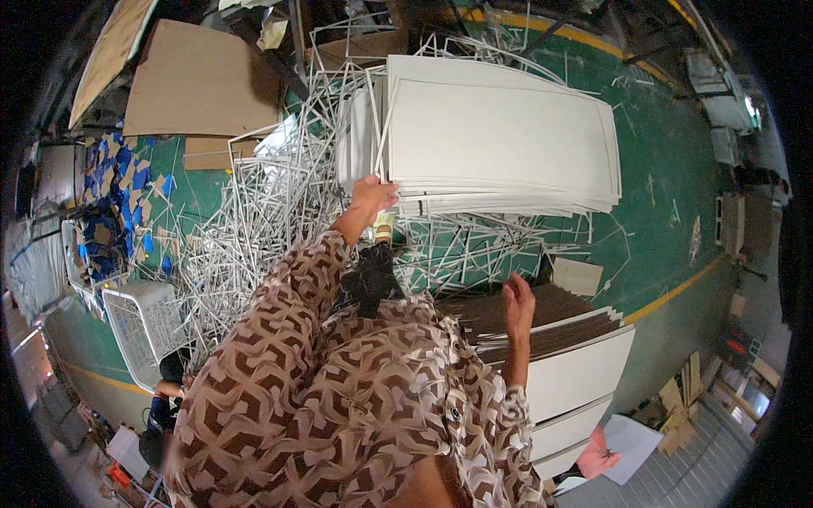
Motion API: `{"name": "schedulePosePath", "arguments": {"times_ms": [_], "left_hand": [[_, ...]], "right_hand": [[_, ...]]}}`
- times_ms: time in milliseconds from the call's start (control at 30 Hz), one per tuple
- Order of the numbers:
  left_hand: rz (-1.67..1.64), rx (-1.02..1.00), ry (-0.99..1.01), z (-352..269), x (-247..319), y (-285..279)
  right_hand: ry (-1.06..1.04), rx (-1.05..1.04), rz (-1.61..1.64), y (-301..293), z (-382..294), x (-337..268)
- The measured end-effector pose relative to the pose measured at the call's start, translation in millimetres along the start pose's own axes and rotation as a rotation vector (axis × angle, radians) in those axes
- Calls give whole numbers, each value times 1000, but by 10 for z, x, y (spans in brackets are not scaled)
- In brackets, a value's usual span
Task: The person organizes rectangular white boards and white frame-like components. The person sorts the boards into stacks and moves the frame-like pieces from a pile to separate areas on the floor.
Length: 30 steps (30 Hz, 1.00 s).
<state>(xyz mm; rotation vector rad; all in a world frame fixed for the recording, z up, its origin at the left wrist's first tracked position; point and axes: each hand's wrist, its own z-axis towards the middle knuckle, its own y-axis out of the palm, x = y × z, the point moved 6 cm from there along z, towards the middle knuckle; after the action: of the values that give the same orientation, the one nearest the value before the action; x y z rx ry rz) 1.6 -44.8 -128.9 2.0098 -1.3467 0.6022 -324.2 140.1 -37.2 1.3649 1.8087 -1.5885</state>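
A stack of large white sheets (502,133), apparently cardboard, lies before me with its near edges slightly fanned. My left hand (373,195) is at the near left corner of the stack. Its fingers pinch a thin white off-cut strip (382,143) that runs up along the stack's left edge. What the fingertips hold beneath is hidden. My right hand (519,301) hangs in the air with loosely bent fingers and nothing in it. Below it is a second stack of boards (546,333), with brown edges and white faces.
Tangled white off-cut strips (267,209) cover the green floor (660,171) to the left and under the stack. Brown cardboard (203,82) leans at the back left. A white plastic crate (143,324) stands left, near another person's arm (168,388). A pink cloth (597,454) lies at lower right.
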Motion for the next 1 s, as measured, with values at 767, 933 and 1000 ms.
{"name": "schedulePosePath", "arguments": {"times_ms": [767,933,1000], "left_hand": [[44,196,118,-570,186,-269],[243,209,318,-93,203,-434],[505,325,428,-229,311,-427]], "right_hand": [[749,-377,1188,1252,824,-272],[702,-260,1238,1279,1007,-364],[688,-266,1211,1253,1001,-380]]}}
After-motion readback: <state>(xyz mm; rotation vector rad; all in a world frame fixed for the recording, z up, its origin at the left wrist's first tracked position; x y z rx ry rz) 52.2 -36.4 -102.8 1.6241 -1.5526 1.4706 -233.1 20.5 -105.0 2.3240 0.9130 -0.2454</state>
